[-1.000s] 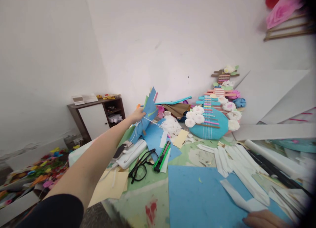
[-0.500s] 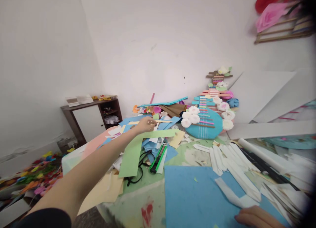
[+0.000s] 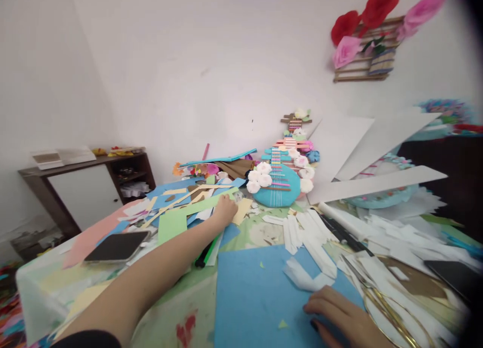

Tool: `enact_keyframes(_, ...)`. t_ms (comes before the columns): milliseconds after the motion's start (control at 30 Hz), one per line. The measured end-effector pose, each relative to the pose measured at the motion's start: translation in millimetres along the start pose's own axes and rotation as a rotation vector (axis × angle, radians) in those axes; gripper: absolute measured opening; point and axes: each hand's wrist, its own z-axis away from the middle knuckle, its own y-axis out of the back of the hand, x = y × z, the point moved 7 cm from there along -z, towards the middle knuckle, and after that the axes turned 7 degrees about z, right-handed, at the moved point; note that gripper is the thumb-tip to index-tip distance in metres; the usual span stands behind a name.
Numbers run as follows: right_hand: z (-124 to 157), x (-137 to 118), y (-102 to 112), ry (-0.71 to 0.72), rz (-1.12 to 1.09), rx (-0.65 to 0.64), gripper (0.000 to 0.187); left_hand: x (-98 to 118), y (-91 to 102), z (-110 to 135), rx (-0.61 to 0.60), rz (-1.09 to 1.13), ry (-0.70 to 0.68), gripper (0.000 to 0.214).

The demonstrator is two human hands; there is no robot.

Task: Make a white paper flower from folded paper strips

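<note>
My left hand (image 3: 225,209) reaches over the paper scraps, fingers curled downward with the tips hidden. It is at the right part of a light green paper piece (image 3: 171,229), beside a pale yellow paper scrap (image 3: 242,211). A green and black utility knife (image 3: 204,256) is partly covered by my left forearm. My right hand (image 3: 339,315) rests on a blue sheet (image 3: 247,292), fingers extended and the thumb apart. Just beyond its fingertips lies a folded white paper strip (image 3: 305,276). Gold-handled scissors (image 3: 388,308) lie right of that hand.
A phone (image 3: 117,247) lies at the left, a dark device (image 3: 453,277) at the far right. Blue lute-shaped crafts (image 3: 277,187) with white paper flowers stand by the wall. White strips (image 3: 317,247) and a black rod (image 3: 345,235) cover the right. A cabinet (image 3: 86,187) stands behind left.
The view has turned right. My left hand has moved nearer and right, from a pale strip to the green piece's right part. More of my right hand shows on the blue sheet.
</note>
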Motion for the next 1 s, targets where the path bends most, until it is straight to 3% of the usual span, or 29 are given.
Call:
enact_keyframes(300, 0, -4, 6, -0.071, -0.031, -0.043, 0.022, -5, 8.9, -8, 0.082, 0.018, 0.156, 0.027)
enact_keyframes(433, 1, -1, 4, -0.079, -0.041, -0.034, 0.022, -10, 22.8, -12, 0.126, 0.079, 0.194, 0.024)
enact_keyframes(700, 7, 4, 1, -0.115, -0.074, -0.028, 0.023, -72, 71.7, -24, 0.157, 0.326, 0.309, 0.016)
enact_keyframes(867, 7, 6, -2, -0.137, -0.061, -0.055, 0.023, -95, 73.8, -17, 0.126, 0.575, 0.274, 0.027)
enact_keyframes(1000, 9, 11, -6, -0.117, -0.057, -0.066, 0.023, -115, 64.5, -1, 0.014, 0.850, 0.274, 0.035)
